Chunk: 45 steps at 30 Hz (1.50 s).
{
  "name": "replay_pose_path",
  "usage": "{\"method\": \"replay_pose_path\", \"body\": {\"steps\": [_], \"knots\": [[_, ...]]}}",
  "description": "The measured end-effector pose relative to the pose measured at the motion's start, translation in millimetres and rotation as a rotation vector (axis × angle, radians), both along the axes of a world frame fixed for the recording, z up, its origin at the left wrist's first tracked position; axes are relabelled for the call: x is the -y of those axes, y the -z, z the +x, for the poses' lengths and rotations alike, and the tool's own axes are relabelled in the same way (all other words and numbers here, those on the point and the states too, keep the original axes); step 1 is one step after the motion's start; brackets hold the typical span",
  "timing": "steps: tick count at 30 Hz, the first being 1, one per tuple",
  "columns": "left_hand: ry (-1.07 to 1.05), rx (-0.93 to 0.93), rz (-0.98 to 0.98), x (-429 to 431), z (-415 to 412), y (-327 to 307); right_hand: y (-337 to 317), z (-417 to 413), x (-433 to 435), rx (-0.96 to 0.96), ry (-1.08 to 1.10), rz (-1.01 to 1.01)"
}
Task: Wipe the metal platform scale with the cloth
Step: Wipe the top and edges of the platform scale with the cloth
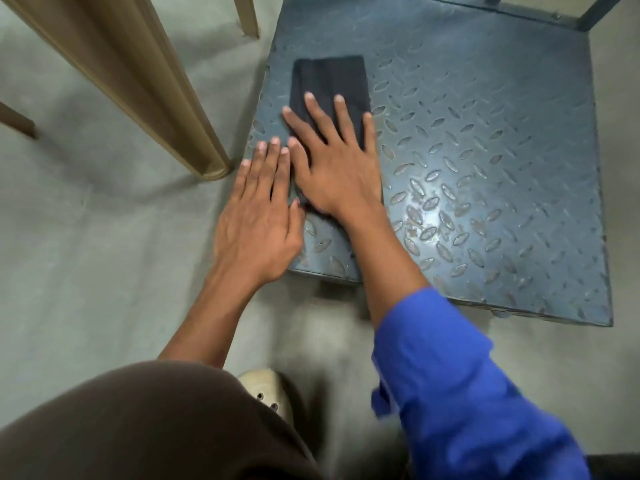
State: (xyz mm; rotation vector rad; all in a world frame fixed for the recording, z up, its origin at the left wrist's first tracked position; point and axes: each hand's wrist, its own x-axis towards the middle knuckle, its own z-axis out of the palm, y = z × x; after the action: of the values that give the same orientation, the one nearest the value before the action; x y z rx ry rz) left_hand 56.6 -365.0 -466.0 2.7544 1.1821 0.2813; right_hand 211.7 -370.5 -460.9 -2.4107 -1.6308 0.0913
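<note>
The metal platform scale (485,150) is a blue-grey tread plate lying on the floor, filling the upper right of the head view. A dark folded cloth (329,77) lies flat on its left part. My right hand (332,164) presses flat on the cloth's near half, fingers spread, nothing gripped. My left hand (258,216) lies flat beside it on the plate's left edge, fingers straight and touching the cloth's left side near its near end.
A tan furniture leg (145,84) slants down to the floor just left of the scale, and another leg (247,15) stands at the top. The scale's rear post (595,12) rises at top right. My knee (138,427) and shoe (266,389) sit below.
</note>
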Motion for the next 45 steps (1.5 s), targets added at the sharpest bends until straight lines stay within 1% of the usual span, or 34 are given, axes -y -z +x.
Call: {"method": "replay_pose_path", "body": {"steps": [2,5,9,12,14,17,20,22,23,24,26,27,28,29,30,33,35,37,39,42,43,44,45], "knots": [[-0.016,0.005,-0.012,-1,0,-1,-6,13,-35,0.000,-0.041,-0.027],[-0.011,0.004,-0.031,-2,-1,-2,-9,45,-55,-0.014,0.008,-0.058],[-0.019,0.008,-0.040,1,1,-3,-5,76,-22,-0.040,0.187,-0.034],[-0.034,0.014,-0.016,-2,10,-2,-4,67,19,-0.039,0.279,-0.017],[-0.034,0.022,-0.008,-11,20,-3,-2,43,39,-0.001,0.253,-0.008],[-0.027,0.027,-0.031,-30,36,-4,3,13,42,0.041,0.124,0.008],[-0.035,0.030,-0.049,-42,43,-5,0,24,13,0.022,-0.019,-0.002],[-0.031,0.029,-0.058,-43,45,-7,-3,49,-7,0.027,-0.036,-0.024],[-0.028,0.030,-0.065,-43,45,-7,-3,63,-13,0.022,0.017,-0.027],[-0.030,0.034,-0.071,-42,44,-7,-2,74,-15,0.003,0.122,-0.012],[-0.035,0.041,-0.077,-42,43,-7,1,86,-7,-0.051,0.436,0.038],[-0.038,0.043,-0.075,-41,42,-6,2,83,0,-0.067,0.559,0.041],[-0.043,0.043,-0.070,-41,42,-5,2,74,7,-0.062,0.613,0.029],[-0.049,0.042,-0.065,-41,43,-5,2,62,13,-0.041,0.595,0.019],[-0.053,0.040,-0.059,-41,44,-4,2,50,16,-0.019,0.530,0.018],[-0.055,0.026,-0.046,-43,48,-3,1,33,0,0.016,0.284,0.011],[-0.052,0.014,-0.033,-48,52,-2,-1,38,-28,0.014,0.139,-0.003],[-0.049,0.002,-0.038,-51,55,-3,-4,56,-54,0.006,0.060,-0.023],[-0.043,-0.005,-0.048,-52,56,-3,-5,83,-67,-0.008,0.133,-0.027],[-0.043,-0.009,-0.050,-55,59,-3,-3,105,-52,-0.058,0.400,-0.039],[-0.047,-0.009,-0.049,-58,62,-3,-3,99,-43,-0.051,0.424,-0.048],[-0.051,-0.009,-0.047,-62,66,-3,-3,88,-36,-0.034,0.386,-0.049],[-0.054,-0.009,-0.045,-67,71,-4,-2,75,-33,-0.009,0.300,-0.042]]}}
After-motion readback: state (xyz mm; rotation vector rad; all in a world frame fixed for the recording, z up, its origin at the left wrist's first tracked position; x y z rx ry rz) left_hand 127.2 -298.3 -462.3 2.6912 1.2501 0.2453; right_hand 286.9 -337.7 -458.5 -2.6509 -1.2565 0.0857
